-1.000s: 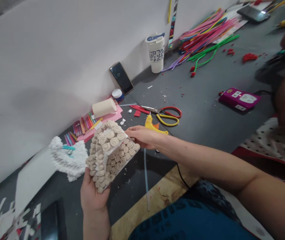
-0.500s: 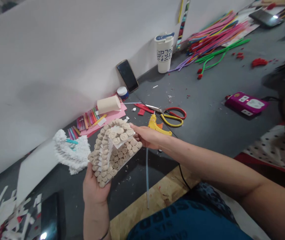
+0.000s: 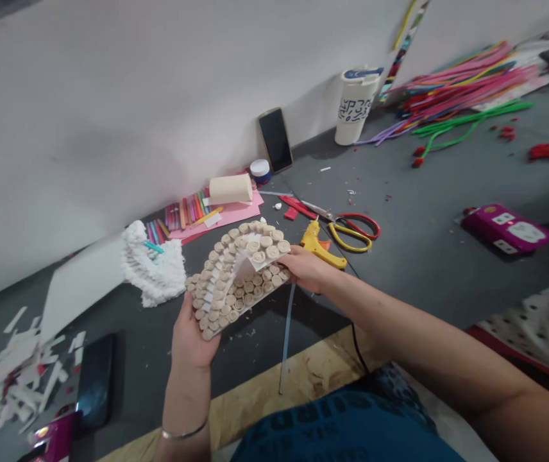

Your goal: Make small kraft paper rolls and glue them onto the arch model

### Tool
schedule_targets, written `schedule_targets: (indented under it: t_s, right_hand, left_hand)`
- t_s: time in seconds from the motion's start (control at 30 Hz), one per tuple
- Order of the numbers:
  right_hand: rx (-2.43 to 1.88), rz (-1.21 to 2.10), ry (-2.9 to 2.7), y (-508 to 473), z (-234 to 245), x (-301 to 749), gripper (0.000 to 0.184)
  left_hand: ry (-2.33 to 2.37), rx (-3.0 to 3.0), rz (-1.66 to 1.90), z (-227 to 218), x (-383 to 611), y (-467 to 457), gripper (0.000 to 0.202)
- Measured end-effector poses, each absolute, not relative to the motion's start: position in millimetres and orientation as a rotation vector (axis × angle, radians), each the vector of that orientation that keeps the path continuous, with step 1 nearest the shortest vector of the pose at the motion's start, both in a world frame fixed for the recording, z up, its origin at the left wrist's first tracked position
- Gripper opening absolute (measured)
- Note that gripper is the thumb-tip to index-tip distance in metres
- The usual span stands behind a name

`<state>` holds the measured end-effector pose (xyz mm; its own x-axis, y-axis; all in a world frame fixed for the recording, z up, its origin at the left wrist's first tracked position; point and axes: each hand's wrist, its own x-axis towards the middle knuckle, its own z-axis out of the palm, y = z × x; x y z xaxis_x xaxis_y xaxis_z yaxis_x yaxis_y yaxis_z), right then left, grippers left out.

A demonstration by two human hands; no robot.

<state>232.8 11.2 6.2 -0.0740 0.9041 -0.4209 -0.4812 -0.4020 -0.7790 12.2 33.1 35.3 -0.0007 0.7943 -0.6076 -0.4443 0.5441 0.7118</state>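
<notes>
Between my two hands is a beige arch-shaped craft model (image 3: 248, 292), its white base and curved strip covered with small rolled coils. My left hand (image 3: 195, 337) is closed on its near left corner. At the far right end, my right hand (image 3: 306, 268) grips the model's edge, its fingertips partly hidden behind the coils. A yellow glue gun (image 3: 317, 244) lies just past my right hand, with scissors (image 3: 351, 231) with red and yellow handles beyond it. A clear glue stick (image 3: 288, 340) reaches over the table edge below the model.
To the left lie a fluffy white craft piece (image 3: 159, 276), a white sheet (image 3: 82, 289), paper scraps (image 3: 24, 378) and a dark phone (image 3: 95, 375). Another phone (image 3: 276, 139) leans on the wall by a white cup (image 3: 354, 109). Pipe cleaners (image 3: 467, 83) and a purple power strip (image 3: 505, 228) are at right.
My view has turned left, so most table things appear farther right. Both hands still hold the model, which now appears slightly higher and more to the right.
</notes>
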Motion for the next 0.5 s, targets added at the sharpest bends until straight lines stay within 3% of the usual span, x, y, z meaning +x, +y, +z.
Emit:
schedule_targets:
  t_s: [0.33,0.5]
  right_hand:
    - [-1.153,1.657,-0.66,7,1,244,0.016]
    - [-1.213,1.552,-0.766,32,-9,247,0.018]
  left_hand:
    - [1.143,0.438,1.097,19,12,43,0.038]
    - [1.323,0.741,1.491,7,-12,37,0.016]
